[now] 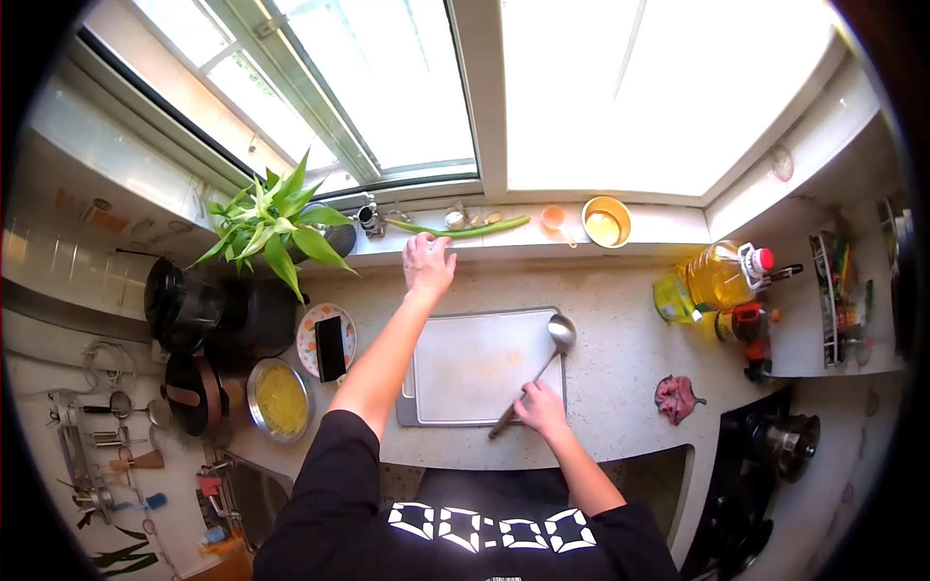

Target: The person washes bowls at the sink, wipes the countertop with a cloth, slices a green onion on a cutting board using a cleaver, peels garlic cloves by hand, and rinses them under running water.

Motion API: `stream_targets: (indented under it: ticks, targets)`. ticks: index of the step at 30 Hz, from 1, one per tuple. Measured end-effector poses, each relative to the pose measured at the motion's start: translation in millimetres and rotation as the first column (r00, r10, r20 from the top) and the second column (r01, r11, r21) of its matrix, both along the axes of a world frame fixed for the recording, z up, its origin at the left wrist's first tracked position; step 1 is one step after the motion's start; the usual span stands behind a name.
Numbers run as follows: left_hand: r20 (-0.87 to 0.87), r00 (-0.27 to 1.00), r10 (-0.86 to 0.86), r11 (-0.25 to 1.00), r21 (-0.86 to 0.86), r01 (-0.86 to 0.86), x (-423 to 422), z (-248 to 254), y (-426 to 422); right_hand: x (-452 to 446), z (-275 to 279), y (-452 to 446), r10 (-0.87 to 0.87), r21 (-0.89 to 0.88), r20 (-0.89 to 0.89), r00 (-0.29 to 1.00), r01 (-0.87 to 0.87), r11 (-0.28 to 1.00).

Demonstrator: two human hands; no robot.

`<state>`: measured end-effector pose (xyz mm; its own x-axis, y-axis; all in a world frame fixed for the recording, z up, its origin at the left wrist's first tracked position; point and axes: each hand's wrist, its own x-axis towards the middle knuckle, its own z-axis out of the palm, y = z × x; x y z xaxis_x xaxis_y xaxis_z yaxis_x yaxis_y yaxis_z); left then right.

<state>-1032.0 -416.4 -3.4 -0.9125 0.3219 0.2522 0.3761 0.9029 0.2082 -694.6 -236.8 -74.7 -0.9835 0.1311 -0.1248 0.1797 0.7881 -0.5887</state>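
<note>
At the windowsill my left hand [429, 263] reaches up to a long green stalk that looks like a scallion [484, 229]. Its fingertips are at the stalk's near edge, with the thumb spread apart; whether they touch it is unclear. My right hand [542, 409] has its fingers closed around the handle of a metal ladle [560, 332]. The ladle slants over a pale cutting board [465, 363] with a grey rim, its bowl near the board's far right corner and its handle end toward me.
A potted plant [276, 223], an orange cup [553, 219] and a yellow bowl [606, 223] line the sill. On the left are a plate with a black phone-like object [329, 349] and a bowl of yellow shreds [281, 399]. An oil bottle [719, 273], pinkish cloth [677, 398] and stove [741, 484] are right.
</note>
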Motion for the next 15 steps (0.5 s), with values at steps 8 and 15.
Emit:
stream_targets:
  ticks: [8, 15]
  targets:
    - [-0.107, 0.994, -0.037, 0.995, 0.09, 0.047, -12.0, 0.4, 12.4, 29.9, -40.5, 14.9, -0.326, -0.132, -0.083, 0.942, 0.314, 0.94]
    - [-0.143, 0.986, -0.085, 0.993, 0.07, 0.096, -22.6, 2.5, 18.6, 55.1, -29.9, 46.5, -0.402, 0.0, -0.026, 0.915, 0.402, 0.916]
